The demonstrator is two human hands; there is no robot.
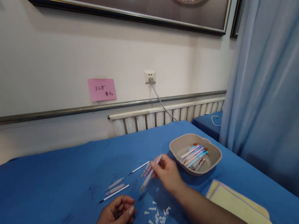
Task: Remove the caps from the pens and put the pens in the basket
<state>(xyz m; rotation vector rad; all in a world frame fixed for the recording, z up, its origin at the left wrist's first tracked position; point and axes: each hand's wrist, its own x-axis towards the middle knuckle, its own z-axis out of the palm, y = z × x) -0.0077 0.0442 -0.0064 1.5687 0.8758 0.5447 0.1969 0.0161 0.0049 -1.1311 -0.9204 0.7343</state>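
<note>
My right hand [166, 170] pinches a slim, translucent pen barrel [147, 179], slanted down to the left above the blue sheet. Just behind it, a pinkish clear pen part [145, 170] is partly covered by my fingers. My left hand [121, 210] rests lower left, its fingers loosely curled, thumb apart from them, nothing visible between. Beyond it lie a white ink refill with a dark tip [115, 193] and pale pen barrels [114, 185]. Another refill [139, 168] lies farther back. Several small white cone-shaped pen tips [160, 218] are scattered between my hands.
A beige plastic basket [176, 143] with several assembled pens [196, 156] stands to the right. A folded yellow cloth [234, 204] lies near my right forearm. Behind the blue-covered surface [51, 185] are a radiator [166, 116] and a plugged-in cord; a blue curtain [280, 90] hangs right.
</note>
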